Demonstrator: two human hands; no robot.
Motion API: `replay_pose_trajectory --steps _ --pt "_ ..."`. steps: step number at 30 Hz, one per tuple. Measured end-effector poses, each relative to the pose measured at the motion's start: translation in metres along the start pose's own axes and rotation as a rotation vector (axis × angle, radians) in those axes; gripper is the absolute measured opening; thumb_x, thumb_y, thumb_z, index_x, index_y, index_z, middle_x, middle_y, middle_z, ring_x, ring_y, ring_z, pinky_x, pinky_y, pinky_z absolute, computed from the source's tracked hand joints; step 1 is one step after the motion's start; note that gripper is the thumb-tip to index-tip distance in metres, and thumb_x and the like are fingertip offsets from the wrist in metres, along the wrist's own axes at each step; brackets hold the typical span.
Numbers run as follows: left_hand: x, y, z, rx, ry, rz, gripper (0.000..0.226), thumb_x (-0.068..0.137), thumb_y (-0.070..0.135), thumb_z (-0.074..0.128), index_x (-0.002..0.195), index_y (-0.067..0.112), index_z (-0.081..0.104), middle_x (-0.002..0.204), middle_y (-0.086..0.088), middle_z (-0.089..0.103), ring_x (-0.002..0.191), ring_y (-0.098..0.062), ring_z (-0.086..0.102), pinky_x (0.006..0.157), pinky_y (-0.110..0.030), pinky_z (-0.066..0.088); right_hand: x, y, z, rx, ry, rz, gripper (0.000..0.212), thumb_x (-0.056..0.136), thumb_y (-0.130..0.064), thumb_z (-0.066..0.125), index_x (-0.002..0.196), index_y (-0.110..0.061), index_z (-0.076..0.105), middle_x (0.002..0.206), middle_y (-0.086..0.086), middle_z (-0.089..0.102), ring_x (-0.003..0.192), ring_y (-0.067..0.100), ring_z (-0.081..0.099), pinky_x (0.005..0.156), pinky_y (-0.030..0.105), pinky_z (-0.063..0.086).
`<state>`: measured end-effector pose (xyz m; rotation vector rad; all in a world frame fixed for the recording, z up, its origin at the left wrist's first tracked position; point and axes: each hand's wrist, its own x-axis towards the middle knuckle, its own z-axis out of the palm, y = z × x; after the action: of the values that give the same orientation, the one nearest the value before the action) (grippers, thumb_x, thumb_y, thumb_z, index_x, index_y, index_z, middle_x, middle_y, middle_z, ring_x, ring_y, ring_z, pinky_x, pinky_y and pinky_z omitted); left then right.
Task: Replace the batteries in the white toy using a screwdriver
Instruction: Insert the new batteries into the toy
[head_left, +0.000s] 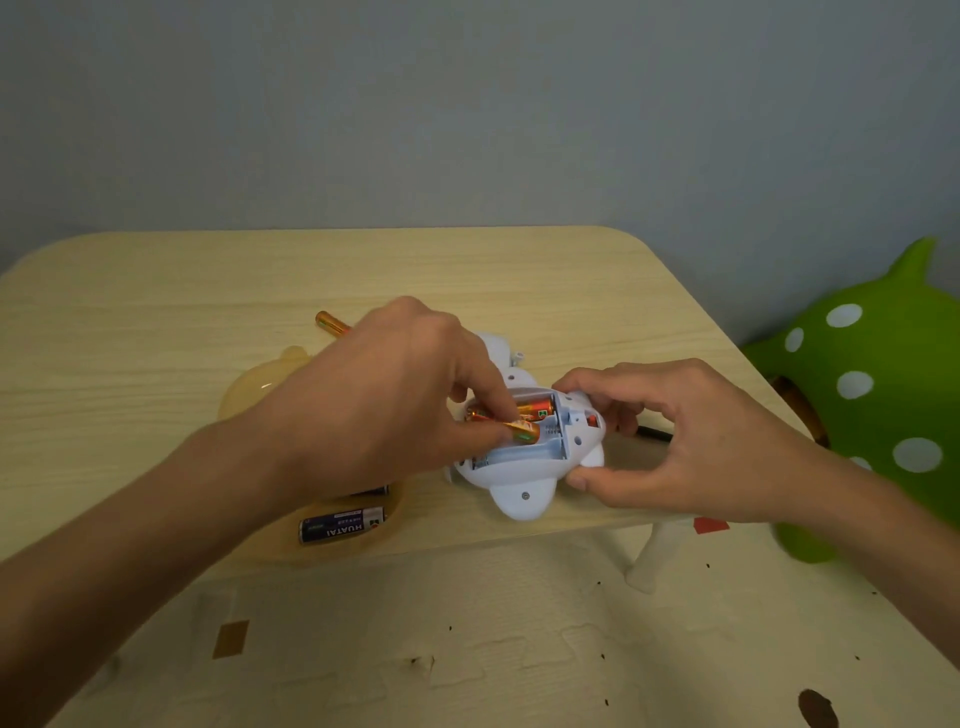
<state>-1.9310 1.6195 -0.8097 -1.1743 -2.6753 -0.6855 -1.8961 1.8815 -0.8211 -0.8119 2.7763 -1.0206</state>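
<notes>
"HUATAI" on dark battery (343, 525)

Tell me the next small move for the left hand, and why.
Probably press the orange battery down flat into its slot. The left hand pinches it tilted over the open compartment of the toy, one end up, with another orange battery already seated behind it. The right hand steadies the toy, so pushing should be safe.

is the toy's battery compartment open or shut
Open: the toy lies underside up with no cover on, orange batteries and a spring exposed inside.
</notes>
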Motion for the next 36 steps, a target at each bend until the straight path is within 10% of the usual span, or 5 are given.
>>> replay_pose_trajectory --steps 9,18,25,36 --pt "-0.004 0.007 0.022 -0.06 0.136 -0.061 0.007 0.079 0.032 0.087 0.086 0.034 0.086 0.083 0.014 0.077 0.077 -0.008 0.065 0.067 -0.039 0.056 -0.001 0.001 0.0 0.004 0.015 0.006 0.028 0.082 -0.023 0.085 0.109 -0.025 0.077 0.085 -0.007 0.07 0.075 0.011 0.055 0.072 0.031 0.051" --pt "-0.004 -0.014 -0.012 -0.145 -0.099 -0.323 0.066 0.064 0.074 0.059 0.123 0.047 0.067 0.112 0.029 0.066 0.097 0.011 0.06 0.07 -0.016 0.048 -0.001 0.001 -0.001 -0.011 0.014 0.007 0.033 0.082 -0.027 0.084 0.113 -0.032 0.076 0.088 -0.012 0.071 0.077 0.013 0.057 0.072 0.026 0.051" --pt "0.008 -0.008 -0.011 -0.321 -0.218 -0.442 0.032 0.076 0.042 0.085 0.107 0.038 0.078 0.096 0.023 0.079 0.08 0.004 0.075 0.084 -0.037 0.063 0.0 0.0 0.0 -0.007 0.015 0.007 0.032 0.082 -0.025 0.085 0.113 -0.028 0.077 0.088 -0.011 0.072 0.078 0.013 0.058 0.072 0.026 0.051" --pt "0.019 0.008 -0.003 -0.172 -0.176 -0.539 0.029 0.072 0.041 0.09 0.092 0.034 0.07 0.091 0.015 0.075 0.076 0.0 0.068 0.065 -0.025 0.051 0.003 -0.001 -0.002 0.005 -0.035 0.036 0.028 0.085 -0.025 0.085 0.112 -0.029 0.077 0.098 -0.004 0.077 0.085 0.022 0.062 0.077 0.039 0.054"
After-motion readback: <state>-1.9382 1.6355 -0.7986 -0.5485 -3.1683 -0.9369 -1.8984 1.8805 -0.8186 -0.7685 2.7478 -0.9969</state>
